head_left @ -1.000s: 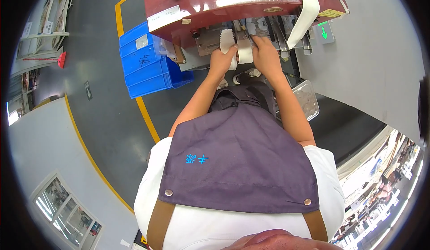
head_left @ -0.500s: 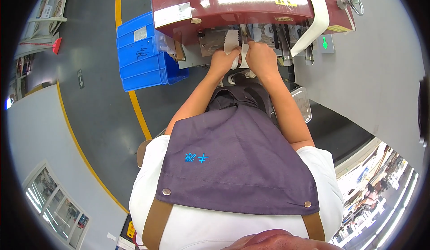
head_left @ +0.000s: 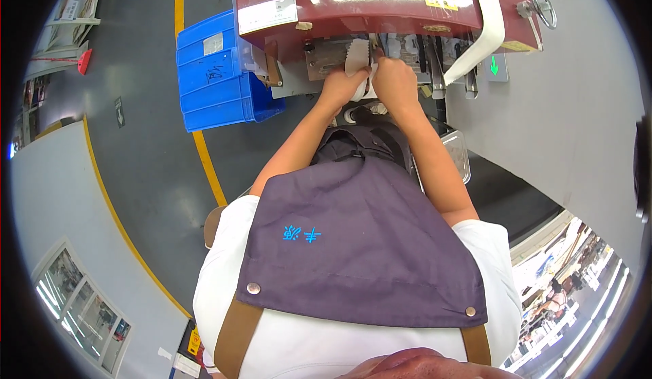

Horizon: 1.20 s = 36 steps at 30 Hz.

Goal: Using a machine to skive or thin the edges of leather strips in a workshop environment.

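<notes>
At the front of a red machine (head_left: 367, 2), my left hand (head_left: 343, 85) grips a white strip with a toothed edge (head_left: 357, 54), its upper end standing above my fingers. My right hand (head_left: 395, 80) is closed just right of the strip, at a narrow slot under the machine's red body; what its fingers hold is hidden. More white material shows between my hands. A long white band (head_left: 485, 19) drapes over the machine's right side and down toward the metal rails (head_left: 438, 87) right of my hands.
A blue plastic crate (head_left: 217, 73) sits left of the machine, by a yellow floor line (head_left: 207, 165). Handwheels (head_left: 543, 5) top the machine. A clear tray (head_left: 458, 155) is low at the right. Shelving is at far left; a distant person (head_left: 557, 297) shows at lower right.
My right hand has curled closed and shifted slightly left, covering more of the white material. The toothed strip has moved right with my left hand. The view has shifted slightly.
</notes>
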Motion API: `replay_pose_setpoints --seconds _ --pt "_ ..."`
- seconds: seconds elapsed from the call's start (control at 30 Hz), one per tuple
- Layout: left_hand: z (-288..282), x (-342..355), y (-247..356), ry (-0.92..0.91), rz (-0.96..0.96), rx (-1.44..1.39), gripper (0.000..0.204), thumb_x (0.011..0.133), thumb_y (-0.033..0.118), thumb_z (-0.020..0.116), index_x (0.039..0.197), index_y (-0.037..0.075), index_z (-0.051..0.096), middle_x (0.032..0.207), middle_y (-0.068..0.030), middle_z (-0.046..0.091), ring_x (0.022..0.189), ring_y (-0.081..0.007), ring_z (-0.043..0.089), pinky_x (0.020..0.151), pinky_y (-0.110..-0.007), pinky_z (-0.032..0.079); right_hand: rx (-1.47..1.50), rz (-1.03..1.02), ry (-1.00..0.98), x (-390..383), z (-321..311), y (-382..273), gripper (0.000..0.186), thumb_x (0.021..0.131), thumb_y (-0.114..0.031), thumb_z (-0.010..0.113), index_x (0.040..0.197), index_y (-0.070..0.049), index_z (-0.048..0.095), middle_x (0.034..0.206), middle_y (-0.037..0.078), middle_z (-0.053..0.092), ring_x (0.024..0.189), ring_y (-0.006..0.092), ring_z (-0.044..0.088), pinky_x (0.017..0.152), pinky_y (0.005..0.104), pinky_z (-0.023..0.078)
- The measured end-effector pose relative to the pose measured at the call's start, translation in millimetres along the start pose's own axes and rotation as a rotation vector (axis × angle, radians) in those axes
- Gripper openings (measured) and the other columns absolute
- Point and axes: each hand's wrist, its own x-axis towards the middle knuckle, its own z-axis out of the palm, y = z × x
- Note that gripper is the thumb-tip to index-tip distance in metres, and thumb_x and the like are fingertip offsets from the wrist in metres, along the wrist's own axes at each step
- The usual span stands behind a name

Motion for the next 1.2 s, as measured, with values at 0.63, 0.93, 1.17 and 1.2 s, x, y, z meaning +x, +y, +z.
replay_pose_setpoints --seconds 0.63,0.93,1.17,1.2 --pt "6.2 -36.9 -9.1 -0.104 -0.060 -0.098 0.050 0.093 0.040 0.044 0.105 -0.006 0.058 0.093 -0.0134 0.063 0.084 -0.0167 0.057 0.074 -0.030 0.045 1.105 0.263 -0.049 -74.4 29.0 29.2 0.024 0.085 -0.017 0.063 0.102 -0.003 0.056 0.072 -0.001 0.056 0.051 0.0053 0.046 0.048 0.0217 0.038" --pt "17.6 -42.5 -28.3 -0.286 -0.179 -0.067 0.050 0.093 0.042 0.047 0.100 -0.005 0.061 0.084 -0.0085 0.063 0.074 -0.0130 0.056 0.066 -0.028 0.044 1.291 0.456 -0.180 -90.5 15.9 37.6 0.021 0.083 -0.021 0.066 0.082 0.000 0.063 0.069 -0.001 0.057 0.055 0.0038 0.045 0.047 0.0202 0.034" --pt "13.4 -40.9 -27.8 -0.238 -0.199 -0.153 0.034 0.091 0.032 0.052 0.094 -0.001 0.061 0.078 -0.0058 0.062 0.064 -0.0116 0.056 0.057 -0.024 0.043 1.182 0.540 -0.281 -98.3 18.2 44.3 0.026 0.083 -0.026 0.066 0.074 -0.001 0.063 0.059 -0.002 0.053 0.047 0.0044 0.042 0.039 0.0230 0.029" --pt "12.0 -39.2 -27.4 -0.252 -0.219 -0.131 0.030 0.092 0.030 0.051 0.094 0.002 0.060 0.077 -0.0033 0.061 0.063 -0.0095 0.054 0.057 -0.023 0.042 1.171 0.540 -0.273 -98.0 17.7 44.1 0.027 0.082 -0.026 0.066 0.073 -0.001 0.062 0.059 -0.002 0.053 0.046 0.0047 0.042 0.039 0.0233 0.029"
